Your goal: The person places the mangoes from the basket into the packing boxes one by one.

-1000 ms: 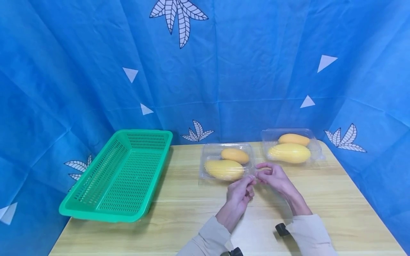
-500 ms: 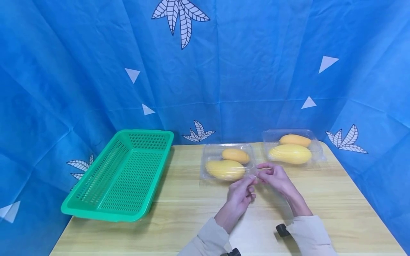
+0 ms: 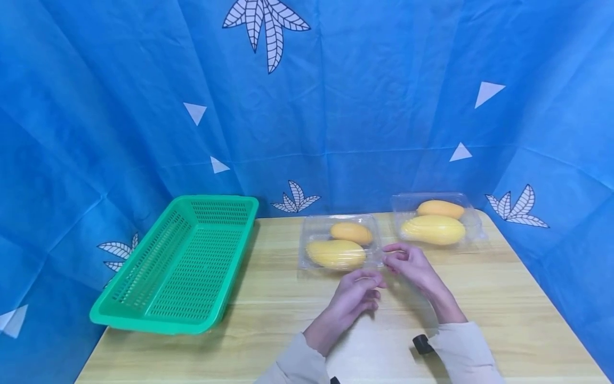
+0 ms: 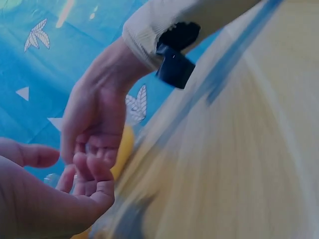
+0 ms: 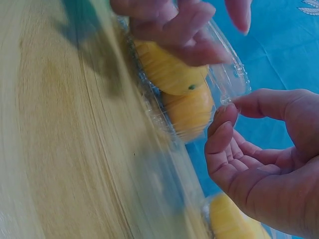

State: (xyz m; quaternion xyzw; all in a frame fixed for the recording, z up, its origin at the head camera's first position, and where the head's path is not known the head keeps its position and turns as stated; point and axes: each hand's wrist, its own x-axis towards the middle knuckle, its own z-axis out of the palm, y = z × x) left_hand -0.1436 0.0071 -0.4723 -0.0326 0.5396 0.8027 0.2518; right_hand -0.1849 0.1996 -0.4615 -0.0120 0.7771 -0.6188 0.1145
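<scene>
A clear plastic clamshell box (image 3: 314,229) lies on the table in front of both hands. Inside it are a large yellow mango (image 3: 336,254) and a smaller orange mango (image 3: 352,233). The thumb and forefinger of my right hand (image 3: 412,266) pinch the box's near right corner, seen closely in the right wrist view. My left hand (image 3: 352,296) hovers just in front of that corner, apart from the box, its fingers loosely bent around nothing. The left wrist view shows it beside the right hand, with the box mostly hidden.
A second clear box (image 3: 403,202) with two more mangoes (image 3: 434,229) stands at the back right. At the left is a green slotted plastic basket (image 3: 177,326). Blue cloth (image 3: 360,106) hangs behind and along the sides of the wooden table (image 3: 268,341).
My left hand has let go of the box corner and drawn back toward me, its fingers loosening. The right hand stays at the corner, and the boxes have not moved.
</scene>
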